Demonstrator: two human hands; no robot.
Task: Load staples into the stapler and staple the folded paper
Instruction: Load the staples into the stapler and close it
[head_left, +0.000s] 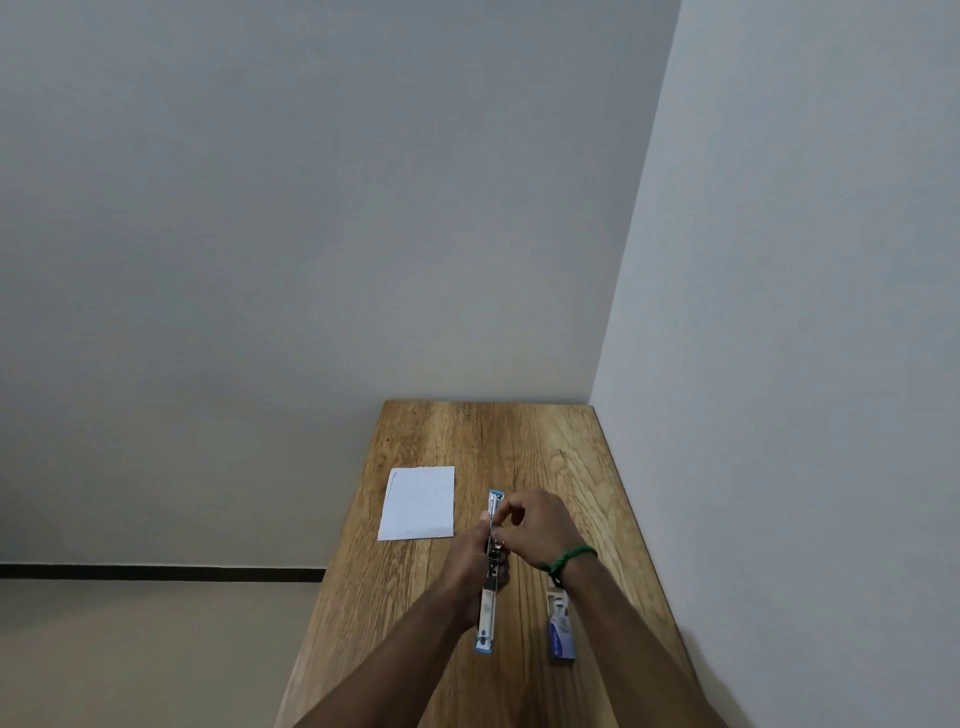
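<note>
A blue and silver stapler (488, 608) lies swung fully open in a long line on the wooden table (519, 441). My left hand (475, 558) grips it around the middle from the left. My right hand (535, 525), with a green band on the wrist, pinches at the metal staple channel near the far half; whether a staple strip is between the fingers is too small to tell. The folded white paper (418, 503) lies flat to the left of the stapler, apart from both hands.
A small blue and white staple box (561, 631) lies open on the table under my right forearm. Grey walls stand close behind and to the right of the table. The table's left edge drops to a beige floor.
</note>
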